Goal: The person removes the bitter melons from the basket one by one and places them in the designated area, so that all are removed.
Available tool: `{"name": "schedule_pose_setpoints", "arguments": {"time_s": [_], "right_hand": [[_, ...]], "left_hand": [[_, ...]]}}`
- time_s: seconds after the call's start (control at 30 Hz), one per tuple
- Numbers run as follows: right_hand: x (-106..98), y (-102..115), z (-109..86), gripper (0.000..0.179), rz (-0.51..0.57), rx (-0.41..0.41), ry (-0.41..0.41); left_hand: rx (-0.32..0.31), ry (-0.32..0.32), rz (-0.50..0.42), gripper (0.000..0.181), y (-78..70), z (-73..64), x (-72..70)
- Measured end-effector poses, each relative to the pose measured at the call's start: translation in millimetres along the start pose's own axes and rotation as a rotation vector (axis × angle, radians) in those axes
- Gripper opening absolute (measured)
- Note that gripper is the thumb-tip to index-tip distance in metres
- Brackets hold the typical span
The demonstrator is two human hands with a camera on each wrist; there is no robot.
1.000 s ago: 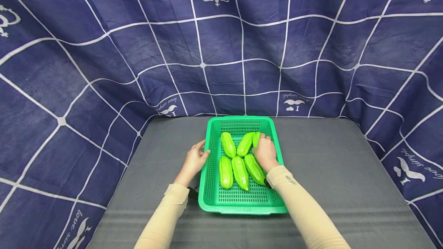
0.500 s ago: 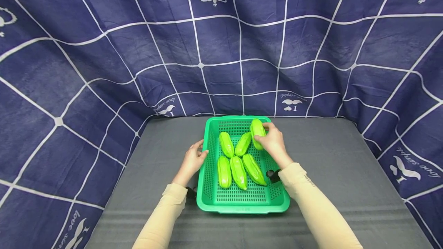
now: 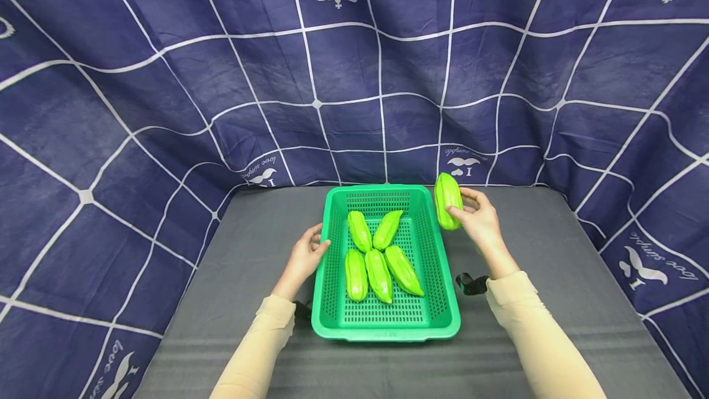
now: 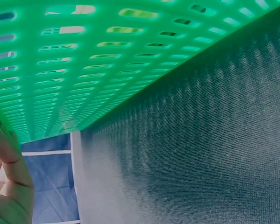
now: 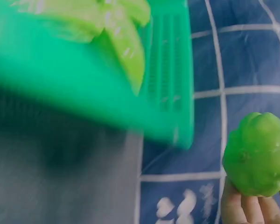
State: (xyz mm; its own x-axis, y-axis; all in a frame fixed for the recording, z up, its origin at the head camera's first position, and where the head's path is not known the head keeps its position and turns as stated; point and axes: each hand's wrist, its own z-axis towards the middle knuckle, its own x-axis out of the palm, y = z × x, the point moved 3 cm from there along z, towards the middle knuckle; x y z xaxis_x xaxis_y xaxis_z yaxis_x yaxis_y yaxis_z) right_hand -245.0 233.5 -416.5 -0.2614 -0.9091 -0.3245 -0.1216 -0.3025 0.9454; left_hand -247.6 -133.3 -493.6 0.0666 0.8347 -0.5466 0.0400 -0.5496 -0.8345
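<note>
Navy curtain with white lines hangs behind the green basket; grey desk extends beneath it. Sleeved forearms reach forward, flanking the basket. Left hand, fingers bent, touches the basket's left rim; whether it pinches cannot be told. Right hand, beyond the right rim, grips a vegetable. Five ridged vegetables lie inside the basket; the gripped vegetable is raised outside its far right corner.

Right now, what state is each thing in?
Green basket: upright on the grey table.
Five green vegetables: lying inside it.
Sixth vegetable: held up, beyond the right rim.
Right hand: gripping that sixth vegetable.
Left hand: thumb over the basket's left rim.
Curtain: hanging, rippled.
</note>
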Motion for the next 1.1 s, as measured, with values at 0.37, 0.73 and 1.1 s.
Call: {"name": "schedule_pose_setpoints", "arguments": {"time_s": [0.37, 0.73, 1.1], "right_hand": [[-21.9, -67.3, 2.2, 0.061, -0.044, 0.11, -0.045], [-16.5, -116.2, 1.4, 0.062, -0.195, 0.168, -0.001], [-11.2, -127.6, 0.7, 0.062, -0.291, 0.181, 0.053]], "left_hand": [[0.01, -0.006, -0.019, 0.056, 5.3, -2.0, -1.2], [0.007, -0.006, -0.059, 0.056, 9.2, -0.7, 2.0], [0.033, -0.009, -0.07, 0.056, 8.5, 0.2, 3.5]]}}
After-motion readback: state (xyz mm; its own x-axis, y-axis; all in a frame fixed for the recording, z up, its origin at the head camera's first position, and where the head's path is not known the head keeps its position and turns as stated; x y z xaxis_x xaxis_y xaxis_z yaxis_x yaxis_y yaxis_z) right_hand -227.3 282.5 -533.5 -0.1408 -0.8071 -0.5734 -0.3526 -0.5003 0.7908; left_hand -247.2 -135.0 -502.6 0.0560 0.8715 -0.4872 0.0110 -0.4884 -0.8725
